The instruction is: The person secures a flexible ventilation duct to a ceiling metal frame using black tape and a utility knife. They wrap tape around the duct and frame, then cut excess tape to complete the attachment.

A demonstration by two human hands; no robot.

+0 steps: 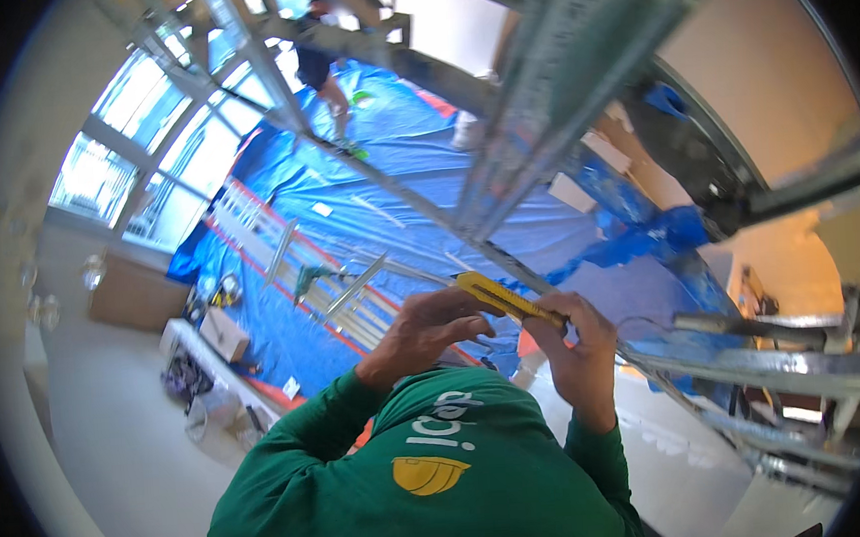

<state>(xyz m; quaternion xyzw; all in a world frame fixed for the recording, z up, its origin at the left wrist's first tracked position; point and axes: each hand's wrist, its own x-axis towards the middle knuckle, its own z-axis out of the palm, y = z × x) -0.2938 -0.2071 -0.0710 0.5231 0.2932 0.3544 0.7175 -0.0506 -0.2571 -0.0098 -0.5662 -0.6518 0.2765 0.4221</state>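
A yellow utility knife [507, 297] is held slantwise in front of my chest. My right hand [580, 343] grips its lower right end between thumb and fingers. At the other end, my left hand [432, 329] has its fingertips beside or just under the tool, with thumb and fingers apart. Whether those fingertips touch it I cannot tell, nor can I make out a blade. Both forearms are in green sleeves.
Metal framing studs [576, 73] cross close overhead and to the right. Below, a blue tarp [404, 172] covers the floor, with an orange-edged ladder [281, 248] lying on it. Another person [319, 68] stands far off. Cardboard boxes [136, 291] sit at left.
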